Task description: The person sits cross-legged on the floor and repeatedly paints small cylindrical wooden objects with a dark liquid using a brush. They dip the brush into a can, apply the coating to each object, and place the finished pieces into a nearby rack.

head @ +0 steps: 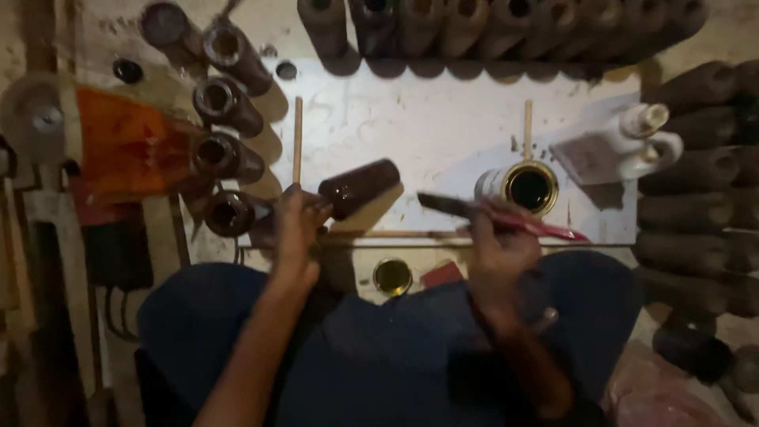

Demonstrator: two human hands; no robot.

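Note:
My left hand [296, 225] grips the near end of a dark brown glossy cylinder [360, 186], which juts to the upper right over a white sheet [443, 126]. My right hand [498, 241] holds a red-handled paintbrush [490, 215]; its dark bristles point left toward the cylinder, a short gap away. Just past the brush stands an open tin of dark varnish [528, 188]. A small round tin [393, 276] sits between my knees.
Several glossy dark cylinders [225, 150] lie in a column at the left, with more dull ones along the top [474, 28] and right [696, 182]. Thin wooden sticks [297, 138] lie on the sheet. A white bottle [644, 142] lies at the right, orange cloth [126, 146] at the left.

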